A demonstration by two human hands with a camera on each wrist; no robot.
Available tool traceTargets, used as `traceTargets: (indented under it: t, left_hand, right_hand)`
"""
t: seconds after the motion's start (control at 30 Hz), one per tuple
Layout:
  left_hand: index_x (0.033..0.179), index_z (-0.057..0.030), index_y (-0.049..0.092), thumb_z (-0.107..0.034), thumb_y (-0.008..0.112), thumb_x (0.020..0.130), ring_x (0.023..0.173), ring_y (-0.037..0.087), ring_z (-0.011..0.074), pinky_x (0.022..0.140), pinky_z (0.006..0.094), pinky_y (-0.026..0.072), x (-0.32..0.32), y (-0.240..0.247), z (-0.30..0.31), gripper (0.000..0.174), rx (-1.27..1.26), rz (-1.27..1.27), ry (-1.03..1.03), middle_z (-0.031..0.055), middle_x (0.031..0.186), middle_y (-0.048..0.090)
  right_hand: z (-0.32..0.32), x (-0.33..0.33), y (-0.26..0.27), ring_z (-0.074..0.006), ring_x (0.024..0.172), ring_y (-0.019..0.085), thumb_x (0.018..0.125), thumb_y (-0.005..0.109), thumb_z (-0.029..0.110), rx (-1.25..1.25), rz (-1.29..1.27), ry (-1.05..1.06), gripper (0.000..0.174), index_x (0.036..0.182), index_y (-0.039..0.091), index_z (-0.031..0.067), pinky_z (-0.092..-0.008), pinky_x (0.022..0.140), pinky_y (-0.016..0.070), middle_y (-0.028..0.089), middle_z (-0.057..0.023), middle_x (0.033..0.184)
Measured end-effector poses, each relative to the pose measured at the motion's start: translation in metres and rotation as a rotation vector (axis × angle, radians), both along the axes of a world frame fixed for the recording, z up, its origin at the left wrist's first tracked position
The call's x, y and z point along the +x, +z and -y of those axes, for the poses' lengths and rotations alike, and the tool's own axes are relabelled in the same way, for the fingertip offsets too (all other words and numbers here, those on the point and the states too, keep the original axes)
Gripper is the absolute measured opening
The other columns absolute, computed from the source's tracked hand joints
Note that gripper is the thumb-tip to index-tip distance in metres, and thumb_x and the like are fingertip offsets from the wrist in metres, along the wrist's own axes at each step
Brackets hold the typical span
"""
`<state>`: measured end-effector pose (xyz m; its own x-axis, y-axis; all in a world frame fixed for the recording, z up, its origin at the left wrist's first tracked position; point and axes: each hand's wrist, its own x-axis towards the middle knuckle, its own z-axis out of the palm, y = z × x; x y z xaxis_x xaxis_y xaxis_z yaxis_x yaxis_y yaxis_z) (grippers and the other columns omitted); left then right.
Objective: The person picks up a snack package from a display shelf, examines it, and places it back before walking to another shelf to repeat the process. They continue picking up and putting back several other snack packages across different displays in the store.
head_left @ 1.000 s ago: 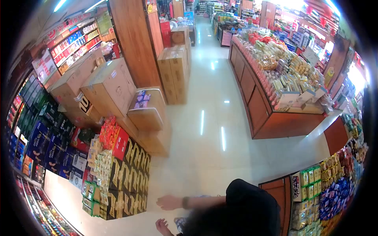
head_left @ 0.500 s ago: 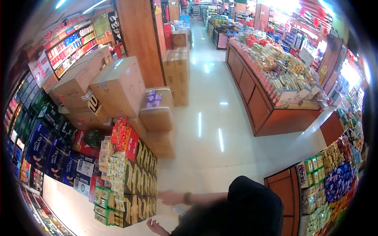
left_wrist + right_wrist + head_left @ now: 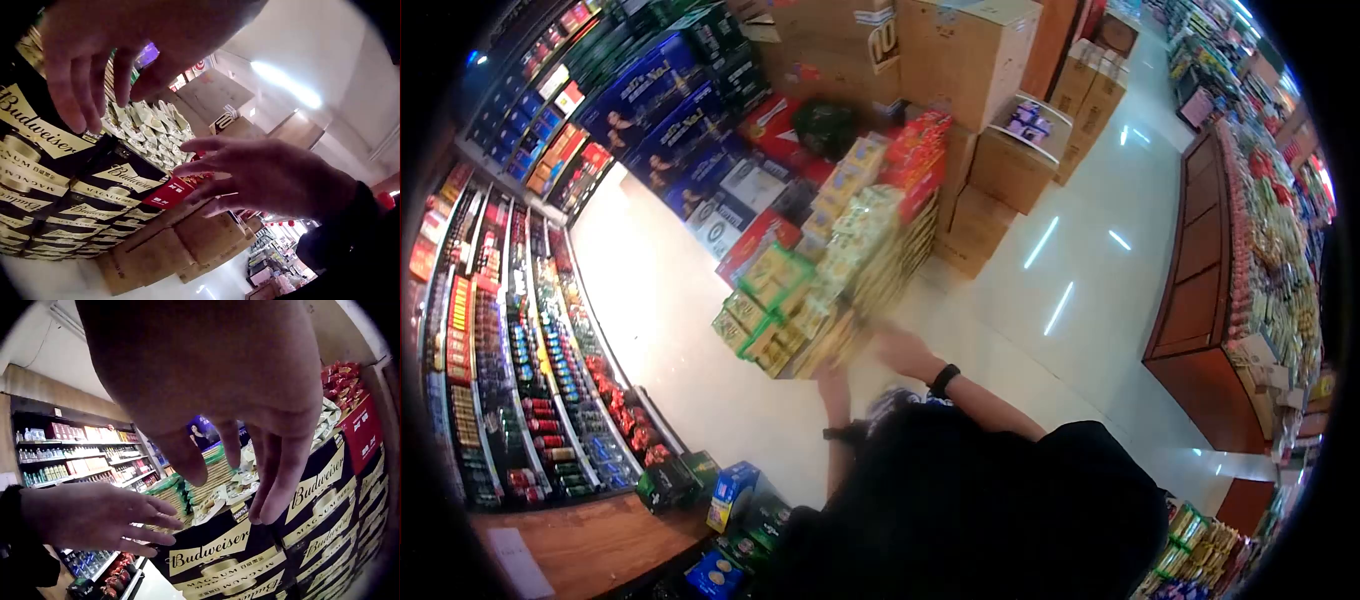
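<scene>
My left hand reaches to the near edge of a stack of black and gold Budweiser cartons. Beside it, my right hand hovers at the carton side with fingers spread. In the left wrist view, the left hand's fingers hang loosely bent over the cartons, holding nothing. The right wrist view has the right hand's fingers pointing down, also holding nothing. Pale wrapped packets cover the carton tops. Packets in green bands lie at the near left corner, with red packets at the far end.
Large brown cardboard boxes stand behind the stack, and blue cartons are piled to its left. Bottle shelves line the left side. Across the shiny aisle floor is a wooden display counter of packaged goods.
The view has swung left and down, bringing the bottle shelves in. Both hands have come up close to the near edge of the carton stack.
</scene>
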<state>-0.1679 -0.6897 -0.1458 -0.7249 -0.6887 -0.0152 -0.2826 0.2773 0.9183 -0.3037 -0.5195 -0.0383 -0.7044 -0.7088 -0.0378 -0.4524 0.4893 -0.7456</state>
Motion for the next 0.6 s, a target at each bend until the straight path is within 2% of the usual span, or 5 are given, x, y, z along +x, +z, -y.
traceTargets:
  t: [0.07,0.17,0.2,0.4,0.6]
  left_hand:
    - [0.119,-0.0018,0.059,-0.006,0.059,0.094,0.09,0.059,0.0137,0.081,0.0276,0.0487,-0.001,0.005,0.008,0.026,0.035,0.059,-0.038,0.0068,0.111,0.064]
    - [0.115,0.0008,0.064,-0.008,0.055,0.091,0.107,0.061,0.0351,0.095,0.0425,0.0461,0.0,0.011,0.019,0.028,0.013,-0.044,-0.01,0.0202,0.109,0.067]
    - [0.113,-0.0007,0.066,-0.008,0.053,0.092,0.097,0.064,0.0287,0.087,0.0381,0.0497,0.0,0.015,0.025,0.025,-0.013,-0.083,0.027,0.0168,0.104,0.068]
    - [0.106,-0.0031,0.066,-0.005,0.054,0.092,0.08,0.061,0.0146,0.07,0.0293,0.0501,0.013,0.078,0.071,0.018,0.236,-0.23,0.274,0.007,0.089,0.067]
    - [0.099,-0.0033,0.064,0.001,0.054,0.089,0.082,0.061,0.0189,0.078,0.0329,0.0496,0.029,0.088,0.137,0.015,-0.012,-0.216,0.452,0.0071,0.093,0.065]
  right_hand:
    - [0.01,0.001,-0.002,-0.0418,0.109,0.061,0.091,0.052,0.018,0.072,0.051,0.019,0.04,0.129,0.053,0.0063,-0.0499,0.092,0.0497,0.062,-0.0228,0.121]
    - [0.033,-0.004,-0.002,-0.0431,0.109,0.06,0.088,0.055,0.021,0.042,0.043,0.022,0.044,0.13,0.053,0.0079,-0.0507,0.092,0.0498,0.059,-0.0235,0.126]
    - [0.039,-0.004,-0.002,-0.0429,0.109,0.06,0.088,0.055,0.021,0.035,0.009,0.033,0.045,0.13,0.053,0.0081,-0.0506,0.092,0.0498,0.06,-0.023,0.124]
    - [0.088,-0.005,-0.016,-0.0401,0.111,0.06,0.088,0.056,0.02,0.033,-0.033,0.119,0.051,0.137,0.05,0.0092,-0.0486,0.094,0.0488,0.062,-0.0216,0.123]
    - [0.154,0.004,0.002,-0.0379,0.115,0.059,0.093,0.052,0.022,0.029,0.005,0.284,0.052,0.143,0.045,0.0113,-0.0466,0.097,0.0481,0.061,-0.0209,0.13]
